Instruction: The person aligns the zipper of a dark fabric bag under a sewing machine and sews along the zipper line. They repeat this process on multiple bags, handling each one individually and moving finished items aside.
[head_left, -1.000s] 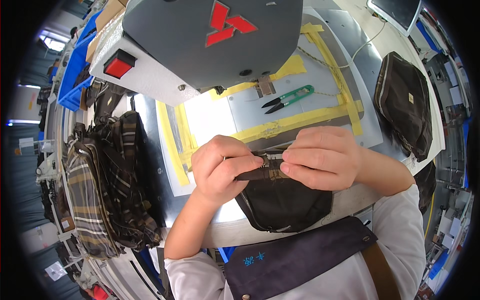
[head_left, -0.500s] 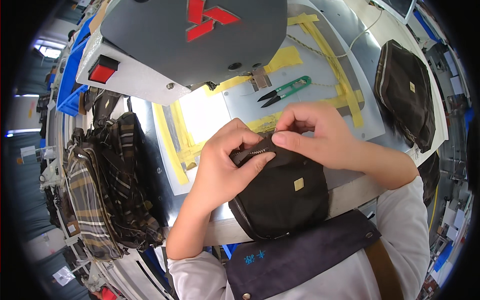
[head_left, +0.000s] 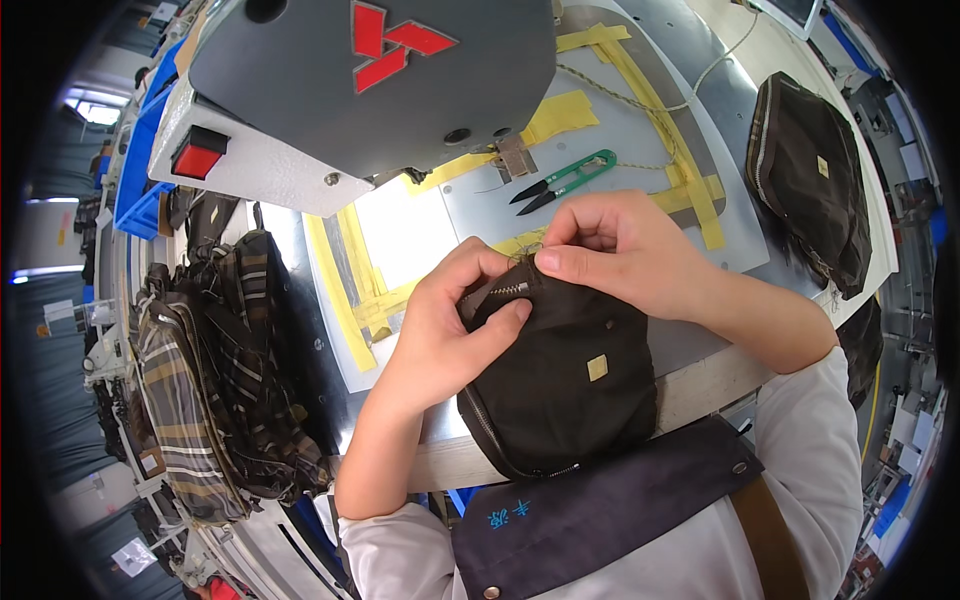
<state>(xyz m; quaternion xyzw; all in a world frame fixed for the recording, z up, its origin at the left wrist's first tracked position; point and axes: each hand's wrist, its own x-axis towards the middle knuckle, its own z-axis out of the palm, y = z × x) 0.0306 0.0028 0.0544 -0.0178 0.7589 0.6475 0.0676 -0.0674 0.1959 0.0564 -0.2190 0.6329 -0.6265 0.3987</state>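
Pinching dark pouch (head_left: 555,365) beside loose threads (head_left: 525,250) with left hand (head_left: 435,335) and right hand (head_left: 625,258), could fray further if tugged hard.

- Looking in on a sewing workshop, factory-style!
- Spotting a bulky dark-grey machine head (head_left: 370,105) with a red emblem (head_left: 385,65), looming over a silvery metal worktop (head_left: 320,335).
- Catching green-handled, black-bladed snips (head_left: 552,192) there, near strips of yellow tape (head_left: 712,225).
- Seeing a blackish fabric bag piece (head_left: 550,390) with a metal zip and loose threads (head_left: 525,250).
- Noting brown-grey plaid fabric bags (head_left: 190,420) at left, a dark-brown zipped fabric bag (head_left: 815,195) at right, blue plastic bins (head_left: 142,212) farther back.
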